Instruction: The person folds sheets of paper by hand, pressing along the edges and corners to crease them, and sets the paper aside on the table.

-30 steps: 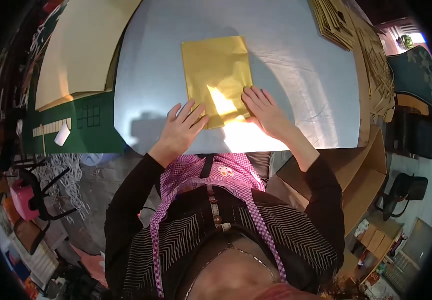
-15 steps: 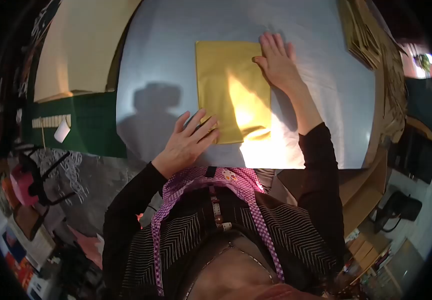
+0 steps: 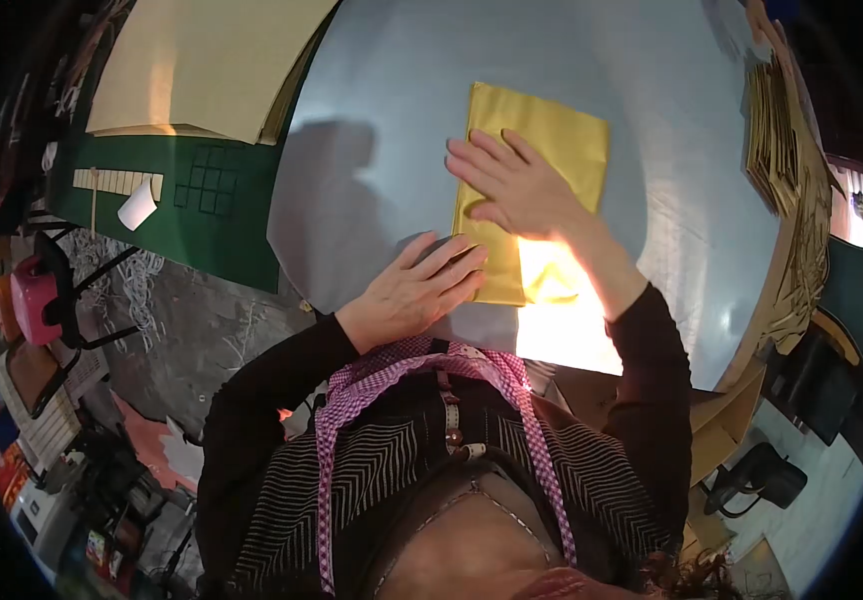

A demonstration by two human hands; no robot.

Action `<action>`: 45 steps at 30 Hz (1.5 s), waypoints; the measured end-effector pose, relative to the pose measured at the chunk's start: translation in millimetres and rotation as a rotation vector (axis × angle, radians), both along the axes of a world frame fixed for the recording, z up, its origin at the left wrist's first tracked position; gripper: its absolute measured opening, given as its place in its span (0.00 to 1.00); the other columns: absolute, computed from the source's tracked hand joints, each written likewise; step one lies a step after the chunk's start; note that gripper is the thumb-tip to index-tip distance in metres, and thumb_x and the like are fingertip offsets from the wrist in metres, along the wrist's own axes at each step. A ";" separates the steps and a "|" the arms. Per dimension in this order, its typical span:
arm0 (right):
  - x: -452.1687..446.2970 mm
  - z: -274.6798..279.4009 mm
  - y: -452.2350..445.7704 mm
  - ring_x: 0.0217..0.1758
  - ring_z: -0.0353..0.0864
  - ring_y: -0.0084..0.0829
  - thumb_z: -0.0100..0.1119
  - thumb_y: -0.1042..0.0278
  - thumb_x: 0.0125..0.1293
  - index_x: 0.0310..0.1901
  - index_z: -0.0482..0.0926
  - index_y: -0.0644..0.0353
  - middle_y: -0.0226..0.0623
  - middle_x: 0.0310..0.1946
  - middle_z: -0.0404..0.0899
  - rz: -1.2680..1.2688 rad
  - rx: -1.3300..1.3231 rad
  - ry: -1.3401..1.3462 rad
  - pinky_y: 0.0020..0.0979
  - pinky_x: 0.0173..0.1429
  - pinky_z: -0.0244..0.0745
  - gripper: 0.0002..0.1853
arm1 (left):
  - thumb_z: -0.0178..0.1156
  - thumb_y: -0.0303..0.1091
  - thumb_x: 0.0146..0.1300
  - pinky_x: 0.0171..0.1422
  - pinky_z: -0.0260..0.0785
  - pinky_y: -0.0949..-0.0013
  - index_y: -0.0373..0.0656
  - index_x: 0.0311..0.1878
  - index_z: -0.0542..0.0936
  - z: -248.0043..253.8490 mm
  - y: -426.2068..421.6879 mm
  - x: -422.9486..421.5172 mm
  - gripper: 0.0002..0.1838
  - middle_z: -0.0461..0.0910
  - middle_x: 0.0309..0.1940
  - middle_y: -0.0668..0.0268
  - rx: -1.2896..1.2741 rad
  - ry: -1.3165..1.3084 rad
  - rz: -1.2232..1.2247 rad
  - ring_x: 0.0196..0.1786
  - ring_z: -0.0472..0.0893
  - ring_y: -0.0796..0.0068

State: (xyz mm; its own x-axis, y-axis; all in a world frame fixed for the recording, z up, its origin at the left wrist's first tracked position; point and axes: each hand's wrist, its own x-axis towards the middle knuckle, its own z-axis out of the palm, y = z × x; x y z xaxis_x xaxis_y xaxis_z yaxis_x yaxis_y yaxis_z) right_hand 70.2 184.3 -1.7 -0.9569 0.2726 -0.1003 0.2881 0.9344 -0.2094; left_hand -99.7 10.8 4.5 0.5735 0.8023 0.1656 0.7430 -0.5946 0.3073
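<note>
A flat yellow rectangle of paper or thin sheet material (image 3: 572, 140), perhaps folded, lies on the grey-blue table surface (image 3: 402, 60). Across its middle and left edge rests my right hand (image 3: 517, 185), palm down with the fingers stretched to the left. My left hand (image 3: 422, 285) lies flat at the lower left corner, its fingertips on the yellow piece. Neither hand grips anything. Bright sunlight falls over the lower right part of the yellow piece and the table edge below it.
Stacked folded brown paper (image 3: 772, 140) stands along the table's right edge. To the left, large cream sheets (image 3: 202, 70) lie on a green mat (image 3: 222, 240), with a small white roll (image 3: 138, 205) near the mat's edge. A pink stool (image 3: 37, 300) stands on the floor.
My right hand has moved left, from the yellow piece's upper right edge onto its middle and left side. My left hand stays by the lower left corner. The whole view has turned slightly.
</note>
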 end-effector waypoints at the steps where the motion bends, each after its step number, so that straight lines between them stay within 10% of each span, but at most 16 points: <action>1: -5.9 -1.3 12.3 0.77 0.48 0.34 0.42 0.41 0.69 0.72 0.57 0.50 0.29 0.74 0.53 -0.028 0.060 -0.002 0.43 0.79 0.43 0.34 | 0.56 0.35 0.59 0.70 0.56 0.53 0.45 0.53 0.77 1.0 0.8 -0.4 0.18 0.67 0.66 0.65 0.010 0.002 -0.003 0.68 0.63 0.65; 26: 96.4 -18.0 44.0 0.77 0.49 0.37 0.42 0.47 0.71 0.71 0.58 0.57 0.35 0.74 0.54 -0.598 0.278 0.040 0.42 0.77 0.41 0.32 | 0.59 0.30 0.57 0.70 0.54 0.52 0.47 0.55 0.77 -1.3 -6.7 11.4 0.20 0.72 0.62 0.68 0.072 0.072 0.027 0.67 0.67 0.64; 38: 171.9 -0.6 -71.8 0.79 0.46 0.40 0.48 0.51 0.70 0.70 0.63 0.51 0.33 0.74 0.55 -0.554 -0.201 0.134 0.45 0.79 0.35 0.29 | 0.57 0.25 0.63 0.60 0.68 0.59 0.40 0.53 0.78 -3.1 10.8 5.9 0.14 0.81 0.49 0.59 -0.028 -0.525 0.082 0.54 0.78 0.56; 45: 154.4 28.3 -95.6 0.75 0.58 0.40 0.63 0.71 0.59 0.55 0.80 0.50 0.32 0.64 0.71 -0.565 -0.225 0.762 0.47 0.77 0.46 0.20 | 0.50 0.26 0.70 0.57 0.69 0.73 0.37 0.53 0.79 40.4 17.5 14.8 0.13 0.82 0.47 0.63 -0.367 -0.699 0.189 0.51 0.79 0.72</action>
State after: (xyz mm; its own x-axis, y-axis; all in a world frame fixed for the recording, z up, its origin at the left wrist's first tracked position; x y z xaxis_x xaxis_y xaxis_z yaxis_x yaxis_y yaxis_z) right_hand 224.5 88.8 26.6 -0.5215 0.7613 0.3852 0.3947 0.6156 -0.6821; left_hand -84.9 28.3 44.8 0.2843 0.9481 0.1427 0.3846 -0.2491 0.8888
